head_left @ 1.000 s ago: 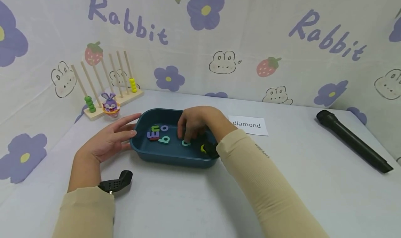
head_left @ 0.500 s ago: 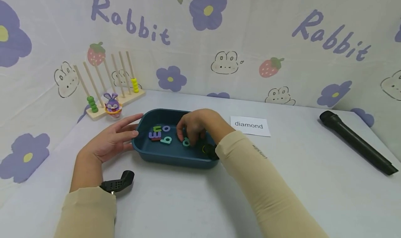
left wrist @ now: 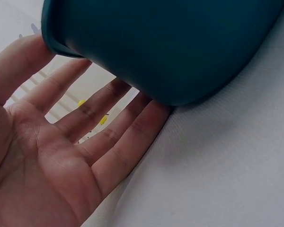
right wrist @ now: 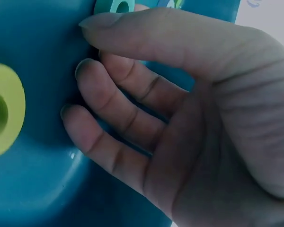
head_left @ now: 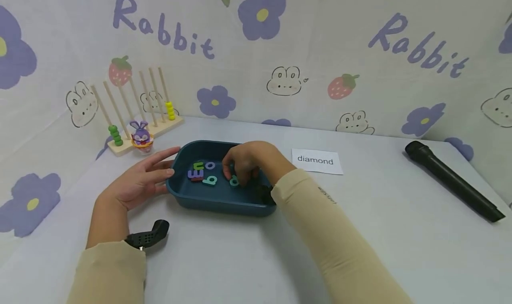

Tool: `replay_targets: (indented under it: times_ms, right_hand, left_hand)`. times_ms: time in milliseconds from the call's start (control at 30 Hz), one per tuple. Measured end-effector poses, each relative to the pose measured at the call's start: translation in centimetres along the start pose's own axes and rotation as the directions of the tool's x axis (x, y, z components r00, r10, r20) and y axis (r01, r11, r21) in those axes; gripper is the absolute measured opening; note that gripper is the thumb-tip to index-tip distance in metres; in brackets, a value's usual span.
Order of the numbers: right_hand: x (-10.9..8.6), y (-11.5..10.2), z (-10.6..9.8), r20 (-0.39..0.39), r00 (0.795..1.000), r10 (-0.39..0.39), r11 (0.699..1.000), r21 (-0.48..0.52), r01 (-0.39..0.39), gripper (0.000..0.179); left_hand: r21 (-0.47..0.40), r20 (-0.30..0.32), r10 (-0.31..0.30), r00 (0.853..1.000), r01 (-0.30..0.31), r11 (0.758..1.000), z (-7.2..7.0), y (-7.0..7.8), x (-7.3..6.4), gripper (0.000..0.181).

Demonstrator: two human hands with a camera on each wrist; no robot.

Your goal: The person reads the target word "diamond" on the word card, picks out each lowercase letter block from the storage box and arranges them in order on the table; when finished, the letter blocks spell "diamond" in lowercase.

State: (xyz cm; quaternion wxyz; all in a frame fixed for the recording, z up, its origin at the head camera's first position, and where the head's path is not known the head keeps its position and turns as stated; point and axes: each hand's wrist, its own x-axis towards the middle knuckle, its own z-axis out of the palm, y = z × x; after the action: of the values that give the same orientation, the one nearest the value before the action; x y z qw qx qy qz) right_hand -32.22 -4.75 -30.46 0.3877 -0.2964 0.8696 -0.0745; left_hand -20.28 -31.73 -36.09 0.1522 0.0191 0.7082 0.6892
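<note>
My left hand rests its extended fingers and thumb against the left end of a dark blue tray; the left wrist view shows the fingers on the outer wall. Inside the tray, my right hand pinches a teal letter between thumb and index finger, low over the floor. Its other fingers curl loosely in the right wrist view. Left of it lie a teal letter b, a purple o, a green n, a purple m and a red piece. A yellow letter lies near my right fingers.
A white card reading "diamond" lies behind the tray on the right. Further right is a black microphone. At the back left stand a wooden peg abacus and a purple rabbit figure. A patterned cloth hangs behind.
My right hand has slid the teal letter slightly left and turned it, so more of its shape shows. The left hand has stayed at the tray's end.
</note>
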Motion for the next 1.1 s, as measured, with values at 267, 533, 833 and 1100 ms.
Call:
replay_targets:
  times_ms: [267, 533, 833, 1100]
  right_hand:
    - [-0.9, 0.7, -0.6, 0.015, 1.000, -0.027, 0.995, 0.092, 0.025, 0.028]
    - [-1.9, 0.7, -1.7, -0.003, 0.999, -0.053, 0.989, 0.139, 0.053, 0.024]
    - [-3.3, 1.3, -2.4, -0.077, 0.990, -0.121, 0.977, 0.164, 0.132, 0.023]
    - [-5.4, 1.5, -2.5, -0.168, 0.969, -0.180, 0.949, 0.230, 0.216, 0.025]
  left_hand:
    - [0.000, 0.005, 0.005, 1.000, -0.005, 1.000, 0.5, 0.0, 0.3, 0.067]
    - [0.000, 0.024, 0.002, 1.000, -0.002, 1.000, 0.5, 0.2, 0.0, 0.067]
    - [0.016, 0.042, 0.002, 0.999, -0.003, 1.000, 0.3, -0.1, 0.0, 0.066]
    - [0.028, 0.043, 0.001, 0.999, -0.003, 1.000, 0.2, -0.2, 0.0, 0.066]
